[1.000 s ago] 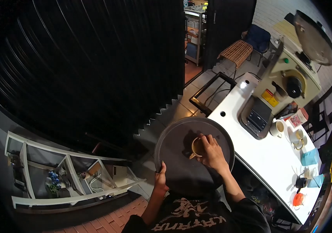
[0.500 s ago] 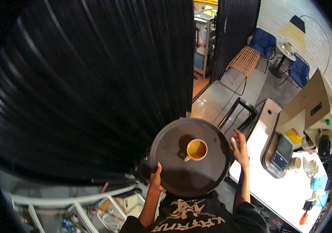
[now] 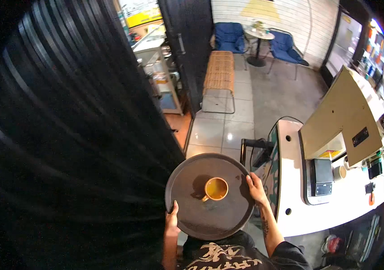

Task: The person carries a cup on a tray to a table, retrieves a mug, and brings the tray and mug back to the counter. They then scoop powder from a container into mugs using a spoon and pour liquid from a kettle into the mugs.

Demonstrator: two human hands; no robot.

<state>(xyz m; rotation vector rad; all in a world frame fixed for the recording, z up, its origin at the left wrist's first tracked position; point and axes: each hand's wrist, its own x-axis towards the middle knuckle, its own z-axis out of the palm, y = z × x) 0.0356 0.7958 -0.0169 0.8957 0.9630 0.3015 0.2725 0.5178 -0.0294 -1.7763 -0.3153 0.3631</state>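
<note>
A round dark tray (image 3: 192,220) is held level in front of my body. A tan cup (image 3: 216,189) with yellowish liquid stands near its middle, handle toward the lower left. My left hand (image 3: 172,220) grips the tray's left rim, thumb on top. On the right rim, my right hand (image 3: 256,188) is closed with its thumb over the edge; the fingers under the tray are hidden. Neither hand touches the cup.
On the right, a white counter (image 3: 291,220) bears a beige machine (image 3: 336,121), a black scale (image 3: 322,177) and a cup (image 3: 340,172). Ahead are a wicker bench (image 3: 219,74), blue chairs (image 3: 230,37) and a small round table (image 3: 260,34). Black folding panels (image 3: 88,135) line the left.
My right hand has let go of the cup, moved off to the right and taken the tray's right rim. The view has swung right, toward the walkway and chairs.
</note>
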